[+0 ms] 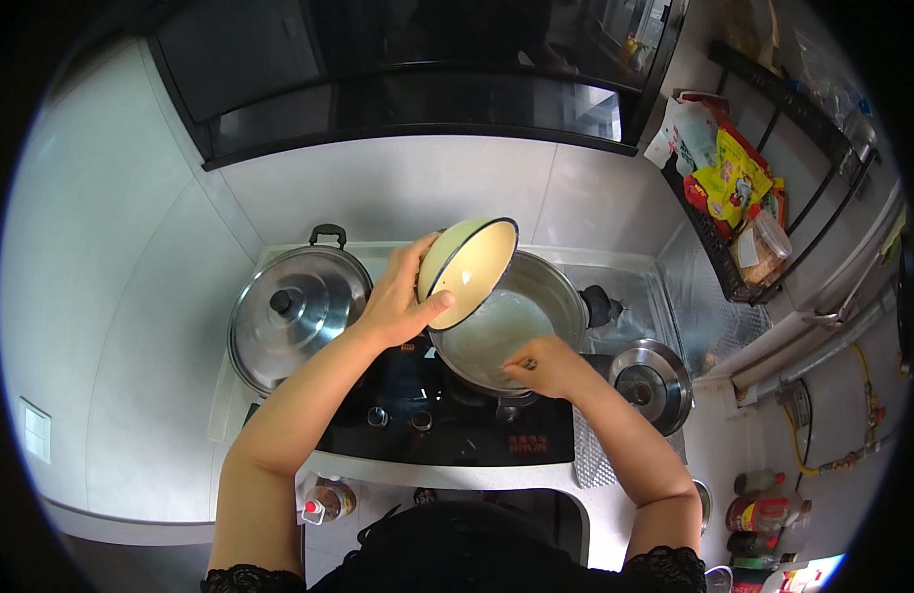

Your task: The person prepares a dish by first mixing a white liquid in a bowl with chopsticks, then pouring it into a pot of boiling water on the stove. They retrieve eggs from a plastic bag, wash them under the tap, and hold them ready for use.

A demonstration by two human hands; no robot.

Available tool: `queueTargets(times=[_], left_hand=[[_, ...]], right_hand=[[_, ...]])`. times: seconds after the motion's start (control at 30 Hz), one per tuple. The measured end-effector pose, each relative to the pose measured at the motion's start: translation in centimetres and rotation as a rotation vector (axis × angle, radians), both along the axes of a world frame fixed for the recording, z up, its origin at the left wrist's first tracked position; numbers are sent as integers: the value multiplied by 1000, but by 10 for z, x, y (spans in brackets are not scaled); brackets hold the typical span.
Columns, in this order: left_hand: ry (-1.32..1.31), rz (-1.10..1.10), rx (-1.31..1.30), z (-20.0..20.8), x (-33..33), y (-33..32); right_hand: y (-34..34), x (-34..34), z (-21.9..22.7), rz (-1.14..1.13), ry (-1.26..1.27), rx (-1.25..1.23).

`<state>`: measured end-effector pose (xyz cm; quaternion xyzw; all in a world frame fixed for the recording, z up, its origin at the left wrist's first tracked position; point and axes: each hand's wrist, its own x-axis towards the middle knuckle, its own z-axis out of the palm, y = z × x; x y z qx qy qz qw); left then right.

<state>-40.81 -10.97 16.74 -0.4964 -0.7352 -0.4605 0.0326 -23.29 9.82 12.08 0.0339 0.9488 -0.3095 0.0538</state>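
Observation:
My left hand is closed on the rim of a pale yellow bowl with a dark blue edge. The bowl is tipped steeply over the left side of a steel pot. A few dark specks show on its inner wall. Cloudy whitish liquid fills the bottom of the pot. Over the pot's near right rim, my right hand is closed, fingers pinched together. A small dark bit shows at its fingers, too little to name.
A lidded steel pot stands left on the black gas stove. Right of the stove sits a small steel pan. A wall rack of packets hangs at right, above several bottles. A black range hood overhangs the back.

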Motion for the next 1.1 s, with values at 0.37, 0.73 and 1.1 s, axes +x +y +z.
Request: queueTargets(times=[0.37, 0.73, 1.1], left_hand=[[-82, 22, 57, -3, -11, -5], [-303, 132, 61, 3, -6, -8], [-220, 160, 41, -5, 2, 0]], right_hand=[[2, -3, 6, -70, -10, -63], [8, 49, 69, -477, 524, -182], [-6, 82, 57, -574, 659, -204]])
